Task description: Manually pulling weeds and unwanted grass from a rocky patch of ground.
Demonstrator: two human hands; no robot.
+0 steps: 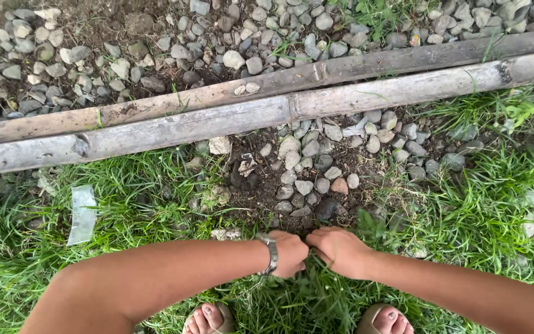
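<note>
My left hand (290, 252) and my right hand (340, 248) meet low in the middle, knuckles touching, both closed into fists on a tuft of grass (311, 267) at ground level. A metal bracelet (270, 253) circles my left wrist. Both forearms reach in from the bottom corners. My two feet in sandals (208, 318) stand just below the hands. What lies inside the fists is hidden.
Two long grey bamboo poles (230, 117) lie side by side across the ground above the hands. Grey gravel (307, 167) covers the soil between and beyond them. A clear plastic wrapper (83, 213) lies in the grass at left. Thick grass spreads right.
</note>
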